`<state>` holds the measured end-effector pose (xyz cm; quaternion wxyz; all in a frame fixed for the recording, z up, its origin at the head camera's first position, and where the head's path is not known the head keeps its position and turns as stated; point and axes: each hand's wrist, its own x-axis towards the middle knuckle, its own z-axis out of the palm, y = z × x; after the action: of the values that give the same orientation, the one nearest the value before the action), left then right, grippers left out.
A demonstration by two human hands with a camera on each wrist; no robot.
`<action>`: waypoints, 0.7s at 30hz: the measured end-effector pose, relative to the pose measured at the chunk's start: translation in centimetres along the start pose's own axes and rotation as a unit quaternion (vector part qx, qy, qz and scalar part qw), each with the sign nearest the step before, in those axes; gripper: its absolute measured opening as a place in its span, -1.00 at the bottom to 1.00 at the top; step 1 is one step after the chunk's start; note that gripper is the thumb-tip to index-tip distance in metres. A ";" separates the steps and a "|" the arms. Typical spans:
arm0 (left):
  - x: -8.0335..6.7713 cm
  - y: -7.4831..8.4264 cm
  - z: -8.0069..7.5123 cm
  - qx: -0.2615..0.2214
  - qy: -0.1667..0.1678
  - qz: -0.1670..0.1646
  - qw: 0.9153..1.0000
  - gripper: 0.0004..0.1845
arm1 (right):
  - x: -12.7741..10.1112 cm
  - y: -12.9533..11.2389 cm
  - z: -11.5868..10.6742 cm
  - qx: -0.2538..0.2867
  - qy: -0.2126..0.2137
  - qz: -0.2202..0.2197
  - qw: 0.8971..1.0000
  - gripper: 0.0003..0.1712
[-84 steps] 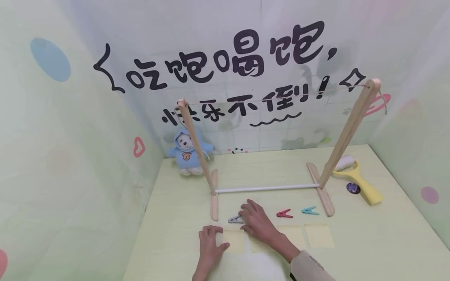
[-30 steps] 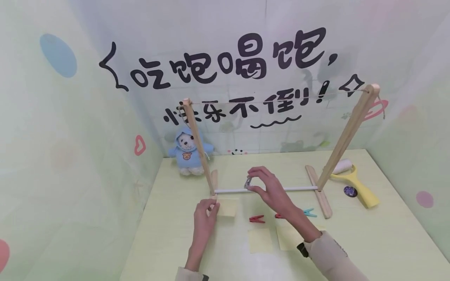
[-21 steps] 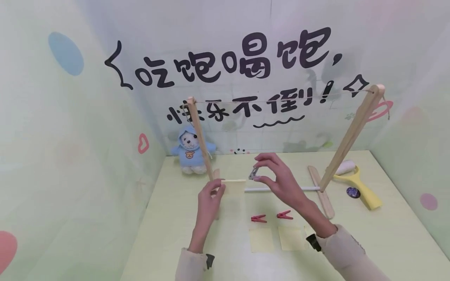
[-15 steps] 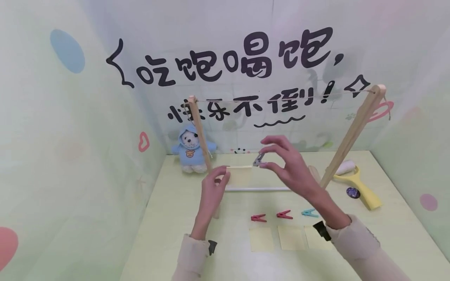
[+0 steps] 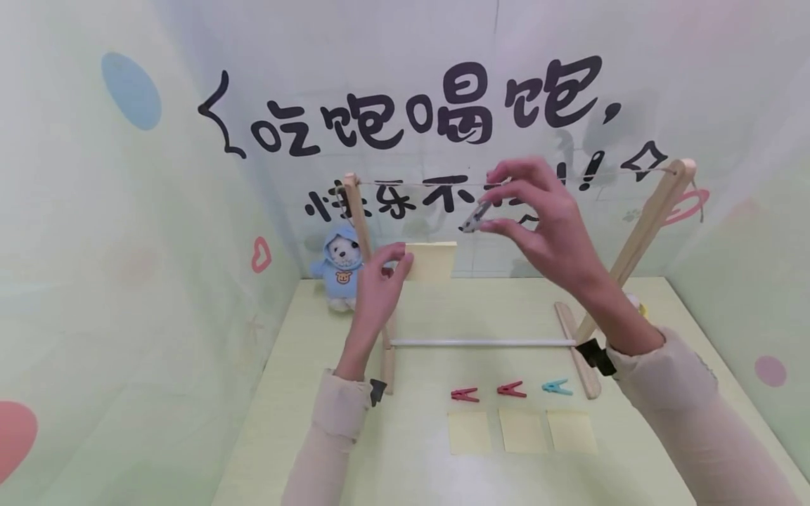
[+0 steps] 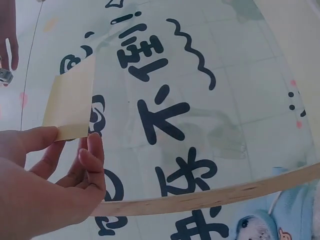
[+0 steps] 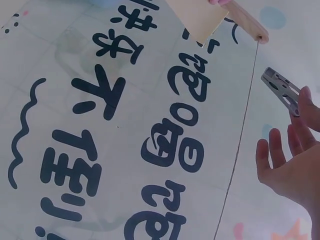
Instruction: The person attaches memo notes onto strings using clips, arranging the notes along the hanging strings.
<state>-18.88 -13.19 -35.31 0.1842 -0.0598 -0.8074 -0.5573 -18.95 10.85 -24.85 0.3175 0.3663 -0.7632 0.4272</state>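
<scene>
your left hand is pinching a pale yellow sticky note by its left edge, thumb and forefinger closed on it, the other fingers loosely curled. the note is up in the air, just below the string that runs between the two wooden posts of the rack, close to the left post. your right hand has a small grey clip pinched between thumb and forefinger, with the remaining fingers spread wide and mostly straight. the clip sits up and to the right of the note, near the string but apart from it, and not touching the note either. in the right wrist view the clip's jaws look parted.

down on the bench there are two red clips and a teal clip in a row, with three more yellow notes laid just on the near side of them. a little plush bear in a blue hoodie sits at the far left corner.
</scene>
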 end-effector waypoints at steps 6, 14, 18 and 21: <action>1.9 1.9 0.0 -0.052 -0.011 0.016 0.998 -0.74 | 2.9 0.1 0.0 -0.003 0.010 0.012 1.000 -0.72; 3.9 3.8 -0.3 -0.093 -0.003 0.016 0.996 -0.74 | 5.5 0.6 0.2 -0.015 -0.001 0.025 1.000 -0.74; 4.5 4.2 -0.4 -0.113 0.000 0.013 0.994 -0.73 | 6.4 1.2 0.6 -0.006 -0.019 0.038 0.999 -0.74; 4.8 4.4 -0.5 -0.119 0.000 0.013 0.993 -0.73 | 6.8 1.5 1.0 0.010 -0.030 0.042 0.999 -0.75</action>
<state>-21.87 -12.47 -29.53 0.1830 -0.0912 -0.7346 -0.6470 -23.98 8.63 -20.52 0.2721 0.3497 -0.7829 0.4367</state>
